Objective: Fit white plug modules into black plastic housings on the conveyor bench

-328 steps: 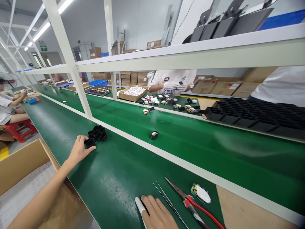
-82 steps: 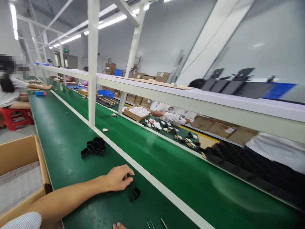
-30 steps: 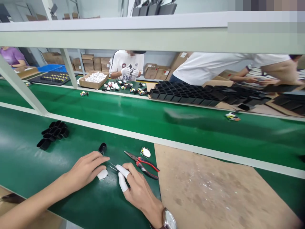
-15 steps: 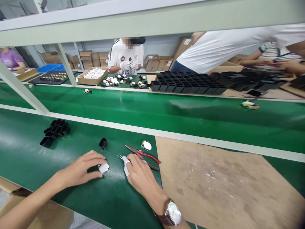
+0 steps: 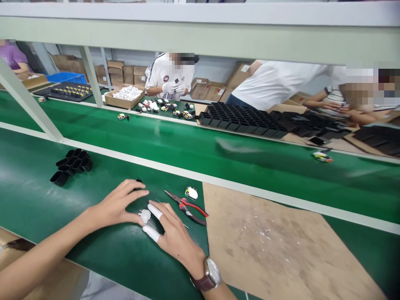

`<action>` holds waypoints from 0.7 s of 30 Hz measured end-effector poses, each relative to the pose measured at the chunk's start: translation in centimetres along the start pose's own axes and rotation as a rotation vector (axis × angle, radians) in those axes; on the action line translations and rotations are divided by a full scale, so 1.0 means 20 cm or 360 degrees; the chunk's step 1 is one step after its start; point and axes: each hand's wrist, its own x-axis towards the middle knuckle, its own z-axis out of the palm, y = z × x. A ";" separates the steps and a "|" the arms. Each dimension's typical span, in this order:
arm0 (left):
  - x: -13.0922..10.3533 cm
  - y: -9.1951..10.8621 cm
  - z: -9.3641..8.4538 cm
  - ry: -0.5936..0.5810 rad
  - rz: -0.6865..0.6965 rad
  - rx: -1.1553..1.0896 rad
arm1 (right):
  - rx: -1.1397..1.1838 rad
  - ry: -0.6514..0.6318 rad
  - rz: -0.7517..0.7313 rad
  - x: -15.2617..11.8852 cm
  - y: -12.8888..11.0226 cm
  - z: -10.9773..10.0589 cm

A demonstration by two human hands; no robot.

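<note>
A small circuit board with a white cover is between my two hands, over the green bench. My right hand, with white finger cots on thumb and index finger, grips its right side. My left hand is open with fingers spread, its thumb tip at the board's left edge. Behind the left fingers a black plastic housing is mostly hidden. Tweezers lie on the bench, largely covered by my right hand. Red-and-black long-nose pliers lie just beyond, near another white-covered board.
Several black housings stand grouped at left. A brown cardboard sheet covers the bench at right. Beyond the white rail runs a green belt carrying scattered boards. Across it, a co-worker handles a black piece beside rows of black housings.
My right hand has let go of the tweezers, which now lie on the bench, and has moved left onto the white-covered board. My left fingers have spread; the board has shifted slightly right.
</note>
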 end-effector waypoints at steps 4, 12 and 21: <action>0.02 -0.11 -0.02 -0.0038 -0.0189 -0.0268 | 0.0200 -0.0009 0.0086 0.04 -0.02 0.08; -0.06 -0.15 0.08 0.0027 -0.0316 -0.0478 | 0.0105 -0.0217 0.0177 0.03 -0.01 0.08; -0.11 -0.12 0.11 0.0022 -0.0383 -0.0416 | 0.0079 -0.0138 0.0149 -0.02 -0.01 0.09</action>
